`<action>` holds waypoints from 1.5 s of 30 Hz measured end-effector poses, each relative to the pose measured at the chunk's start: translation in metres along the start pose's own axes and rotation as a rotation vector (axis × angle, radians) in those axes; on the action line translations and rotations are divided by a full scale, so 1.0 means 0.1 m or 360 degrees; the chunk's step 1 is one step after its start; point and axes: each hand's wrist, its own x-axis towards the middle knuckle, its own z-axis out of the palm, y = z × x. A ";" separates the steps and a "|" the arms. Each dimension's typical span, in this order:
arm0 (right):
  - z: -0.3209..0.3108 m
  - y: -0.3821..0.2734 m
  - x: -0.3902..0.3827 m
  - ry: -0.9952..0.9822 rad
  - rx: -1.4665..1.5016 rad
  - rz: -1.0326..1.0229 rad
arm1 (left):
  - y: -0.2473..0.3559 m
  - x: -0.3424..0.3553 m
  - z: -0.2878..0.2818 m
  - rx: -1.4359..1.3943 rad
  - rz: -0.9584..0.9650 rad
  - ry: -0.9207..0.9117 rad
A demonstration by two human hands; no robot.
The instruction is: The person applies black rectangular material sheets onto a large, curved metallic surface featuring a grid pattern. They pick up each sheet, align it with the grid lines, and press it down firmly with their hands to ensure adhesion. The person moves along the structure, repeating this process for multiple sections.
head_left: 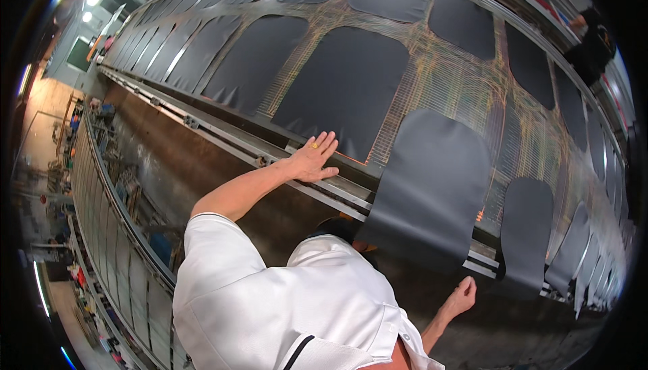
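Left hand [314, 159] rests flat at the near edge of the long printing table [445, 80], on the bottom corner of a dark fabric panel [344, 86]; the fingers [327, 144] are spread and extended, lying on the panel's lower edge, gripping nothing; the palm sits just over the metal rail [223, 137] that runs along the table's near side; a ring shows on one finger.

Right hand [460, 297] hangs below the table's near edge, just under the lower hem of a second dark panel [432, 188]; the fingers are curled loosely inward; whether they touch that hem cannot be told, and nothing is seen held in them.

The first panel lies flat on the table, matt black, straight-sided with rounded upper corners, smooth and without visible creases. The second panel, same colour and shape, lies partly on the table and drapes over the near rail, its lower part hanging free; it sits just to the right of the left hand's panel, the two apart by a narrow strip of table surface.

Further like panels lie in rows along the table, spaced apart; the table surface between them shows fine coloured lines.
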 end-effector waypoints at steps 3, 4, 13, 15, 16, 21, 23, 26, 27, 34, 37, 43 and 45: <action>0.33 0.17 -0.12 -0.0045 0.0555 0.0742 | 0.01 -0.24 -0.12 -0.0157 0.0076 -0.0095; 0.43 0.19 -0.13 -0.0051 0.0649 0.0740 | 0.00 -0.23 -0.15 -0.0367 0.0075 -0.0088; 0.70 0.01 0.00 -0.0096 0.0659 0.0797 | -2.04 0.67 -0.19 0.0020 -0.1070 0.1255; 0.67 0.05 0.03 -0.0157 0.0547 0.0721 | -2.56 0.69 -0.20 -0.0021 -0.1411 0.1106; 0.57 -0.09 -0.04 -0.0212 0.0481 0.0752 | -2.69 0.65 -0.16 -0.0139 -0.1519 0.0958; 0.49 -0.03 -0.04 -0.0219 0.0729 0.0745 | -3.02 0.11 0.30 -0.0338 -0.1952 0.0959; 0.46 0.02 -0.03 -0.0301 0.0754 0.0809 | -3.07 -0.11 0.43 -0.0039 -0.2186 0.1016; 0.37 -0.28 -0.15 -0.0363 0.0890 0.0778 | -2.61 -0.21 -0.06 -0.0235 -0.2087 0.0593; 0.39 -0.25 -0.05 -0.0420 0.0881 0.0709 | -2.67 -0.45 0.14 0.0004 -0.2116 0.0603; 0.11 -1.09 0.39 -0.0677 0.0796 0.0769 | 0.03 -0.62 -0.64 -0.1034 -0.0475 0.1053; 0.04 -1.56 0.51 -0.0795 0.0799 0.0790 | 1.09 -0.51 -0.54 -0.1193 -0.0258 0.0108; 0.18 -2.06 0.76 -0.1089 0.0885 0.0465 | 1.58 -0.52 0.14 -0.2089 -0.0665 -0.0234; 0.21 -2.13 0.84 -0.1240 0.0962 0.0336 | 1.71 -0.45 0.26 -0.3196 -0.1128 -0.0409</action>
